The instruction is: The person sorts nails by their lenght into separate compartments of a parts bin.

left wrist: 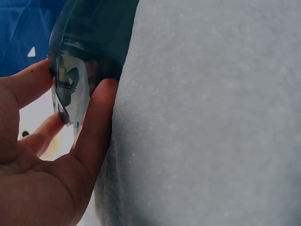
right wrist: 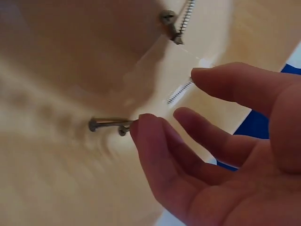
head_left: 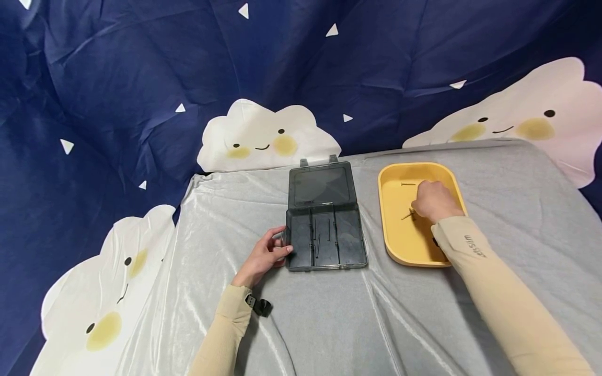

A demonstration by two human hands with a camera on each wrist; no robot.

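A dark translucent compartment box lies with its lid folded back. Its middle section holds several screws. My left hand grips the box's left side, thumb along the front and fingers behind; the left wrist view shows the fingertips against the box wall. Over in the yellow tray, my right hand reaches down among loose screws. Up close, its fingers are bent with a gap between the tips. One screw passes behind a fingertip, and another thin screw lies near the gap.
A single screw lies toward the tray's far end. Grey cloth covers the table, wrinkled in places. Behind the table hangs a dark blue curtain with cloud prints. A small black device is at the left wrist.
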